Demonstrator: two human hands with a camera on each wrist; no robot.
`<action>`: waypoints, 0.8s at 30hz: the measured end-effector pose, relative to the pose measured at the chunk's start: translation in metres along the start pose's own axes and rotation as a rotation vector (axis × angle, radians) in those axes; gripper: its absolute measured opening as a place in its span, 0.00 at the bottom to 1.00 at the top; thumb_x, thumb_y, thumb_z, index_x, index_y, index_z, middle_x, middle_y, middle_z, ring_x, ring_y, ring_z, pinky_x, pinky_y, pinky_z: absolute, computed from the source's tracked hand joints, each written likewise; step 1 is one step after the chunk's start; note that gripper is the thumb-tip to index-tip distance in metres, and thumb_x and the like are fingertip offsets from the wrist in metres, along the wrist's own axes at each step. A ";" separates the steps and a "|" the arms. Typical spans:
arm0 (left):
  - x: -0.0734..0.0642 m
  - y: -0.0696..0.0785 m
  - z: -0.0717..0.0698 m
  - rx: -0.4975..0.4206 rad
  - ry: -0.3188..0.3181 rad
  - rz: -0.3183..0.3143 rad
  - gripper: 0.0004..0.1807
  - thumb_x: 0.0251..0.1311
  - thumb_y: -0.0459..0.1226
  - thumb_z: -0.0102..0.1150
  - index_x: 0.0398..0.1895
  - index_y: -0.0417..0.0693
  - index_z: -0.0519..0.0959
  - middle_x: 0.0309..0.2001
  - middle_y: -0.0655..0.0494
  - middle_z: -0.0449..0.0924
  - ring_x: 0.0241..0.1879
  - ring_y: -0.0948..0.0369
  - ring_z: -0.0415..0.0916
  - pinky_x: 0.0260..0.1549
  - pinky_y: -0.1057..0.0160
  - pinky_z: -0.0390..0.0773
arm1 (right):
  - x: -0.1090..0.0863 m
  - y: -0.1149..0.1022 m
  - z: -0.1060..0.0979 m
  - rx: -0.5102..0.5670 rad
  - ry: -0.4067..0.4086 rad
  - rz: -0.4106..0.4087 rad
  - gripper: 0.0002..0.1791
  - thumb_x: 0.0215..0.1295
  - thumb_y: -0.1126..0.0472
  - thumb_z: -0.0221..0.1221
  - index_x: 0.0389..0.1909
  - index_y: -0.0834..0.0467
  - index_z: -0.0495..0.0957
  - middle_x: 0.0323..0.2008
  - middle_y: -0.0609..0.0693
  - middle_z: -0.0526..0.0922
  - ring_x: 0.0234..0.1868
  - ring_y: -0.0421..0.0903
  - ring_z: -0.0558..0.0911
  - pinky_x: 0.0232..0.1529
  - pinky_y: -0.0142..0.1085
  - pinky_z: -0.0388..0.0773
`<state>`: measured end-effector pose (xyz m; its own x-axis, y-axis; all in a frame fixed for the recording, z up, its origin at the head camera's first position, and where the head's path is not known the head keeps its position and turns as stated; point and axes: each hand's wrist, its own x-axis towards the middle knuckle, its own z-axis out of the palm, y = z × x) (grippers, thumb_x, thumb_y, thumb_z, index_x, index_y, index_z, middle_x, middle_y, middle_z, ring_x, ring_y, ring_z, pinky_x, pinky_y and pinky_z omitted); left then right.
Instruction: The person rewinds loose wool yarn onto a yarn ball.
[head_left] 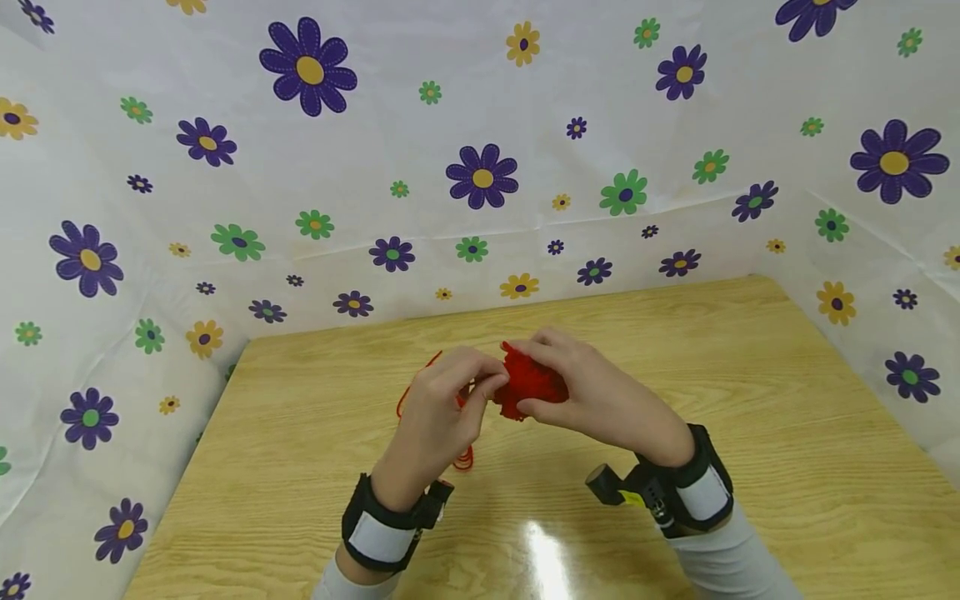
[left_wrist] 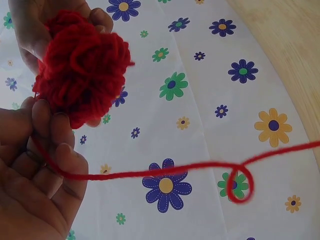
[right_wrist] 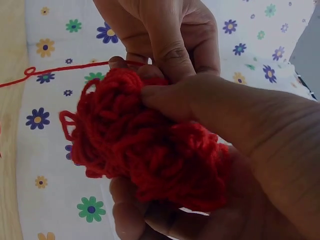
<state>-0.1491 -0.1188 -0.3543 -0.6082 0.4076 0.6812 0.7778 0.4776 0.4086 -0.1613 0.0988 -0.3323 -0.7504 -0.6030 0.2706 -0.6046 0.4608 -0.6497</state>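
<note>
A bundle of red yarn (head_left: 534,382) is gripped in my right hand (head_left: 592,390), thumb on one side and fingers on the other. In the right wrist view the yarn bundle (right_wrist: 150,135) looks thick and loopy, with small loops sticking out at its edge. My left hand (head_left: 450,400) pinches a single yarn strand right beside the bundle. From those fingers the strand (left_wrist: 125,175) runs off across the left wrist view and makes one small curl (left_wrist: 241,184). In the head view, part of the loose yarn is hidden behind my left hand.
Several loose loops of red yarn (head_left: 463,458) lie on the wooden table (head_left: 300,450) below my left hand. White cloth with printed flowers (head_left: 420,142) hangs behind the table and along both sides. Each wrist wears a black strap with a small camera.
</note>
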 end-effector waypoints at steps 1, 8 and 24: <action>0.000 0.000 0.000 -0.002 0.002 -0.002 0.07 0.60 0.27 0.69 0.40 0.41 0.82 0.36 0.52 0.83 0.35 0.62 0.78 0.34 0.68 0.82 | 0.000 0.000 0.000 0.003 -0.014 -0.005 0.32 0.64 0.63 0.69 0.69 0.60 0.73 0.52 0.51 0.79 0.47 0.46 0.80 0.45 0.34 0.84; 0.001 -0.002 -0.004 -0.019 0.047 0.001 0.07 0.58 0.25 0.70 0.38 0.40 0.83 0.34 0.51 0.83 0.31 0.62 0.76 0.29 0.68 0.81 | 0.001 -0.002 0.002 0.084 -0.053 -0.008 0.35 0.62 0.65 0.69 0.70 0.58 0.70 0.57 0.51 0.80 0.52 0.47 0.82 0.49 0.37 0.84; 0.001 -0.007 -0.008 -0.003 0.104 0.021 0.06 0.59 0.24 0.68 0.37 0.39 0.83 0.33 0.50 0.83 0.32 0.61 0.78 0.32 0.66 0.83 | -0.001 -0.006 -0.001 0.170 -0.013 -0.005 0.30 0.57 0.69 0.69 0.62 0.56 0.73 0.54 0.49 0.83 0.50 0.46 0.82 0.49 0.37 0.84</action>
<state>-0.1540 -0.1278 -0.3514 -0.5721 0.3341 0.7491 0.7908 0.4671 0.3956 -0.1572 0.0973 -0.3281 -0.7432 -0.6140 0.2658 -0.5536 0.3413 -0.7596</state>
